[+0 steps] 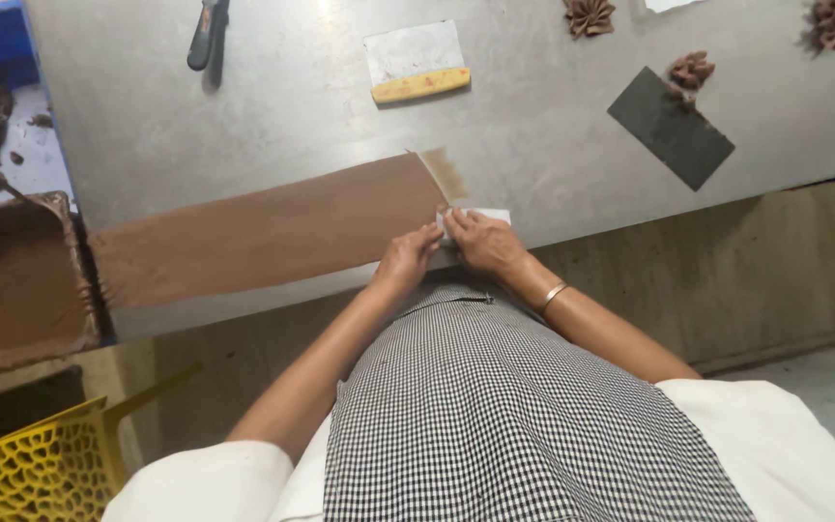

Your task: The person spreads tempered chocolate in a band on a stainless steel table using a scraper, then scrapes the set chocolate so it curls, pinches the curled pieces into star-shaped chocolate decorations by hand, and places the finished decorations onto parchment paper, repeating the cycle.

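A long brown rolled-out sheet point(273, 232) lies flat on the grey steel table point(553, 126), and everything here is easiest placed from it. Its long axis runs along the table's near edge, from a brown-filled tray point(12, 290) at its far-left end to the 2 hands at its right end. Both hands meet at that right end: the left hand point(406, 261) rests with fingers curled on the sheet's corner, and the right hand point(483, 242) sits just beside it, off the end of the sheet, fingers bent over a small white flat scraper point(480, 217) that it presses down; how firmly it grips cannot be told. So the sheet stretches away leftward from both hands, the left hand being the nearer. Beyond the sheet lie a yellow-handled scraper point(417, 63), a dark rectangular plate point(671, 128) and brown folded flower shapes point(693, 70).
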### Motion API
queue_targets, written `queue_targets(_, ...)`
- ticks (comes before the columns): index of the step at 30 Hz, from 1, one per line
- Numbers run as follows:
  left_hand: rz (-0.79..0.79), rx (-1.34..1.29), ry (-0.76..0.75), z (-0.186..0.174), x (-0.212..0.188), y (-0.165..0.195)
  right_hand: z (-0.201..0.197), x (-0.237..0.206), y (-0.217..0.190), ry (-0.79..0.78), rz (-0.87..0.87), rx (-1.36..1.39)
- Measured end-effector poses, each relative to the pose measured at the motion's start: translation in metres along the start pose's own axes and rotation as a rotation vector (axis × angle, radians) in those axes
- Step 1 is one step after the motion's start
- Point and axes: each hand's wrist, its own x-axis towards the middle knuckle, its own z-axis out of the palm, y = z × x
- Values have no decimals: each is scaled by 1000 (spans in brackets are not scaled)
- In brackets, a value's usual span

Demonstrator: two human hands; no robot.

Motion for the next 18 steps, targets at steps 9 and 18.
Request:
queue_targets(9,-128,63,-73,-14,17,0,-2,22,8,91,-46,-47)
queue_targets(18,-87,-97,13,-23,33,-3,-13,45,15,143,-118,28)
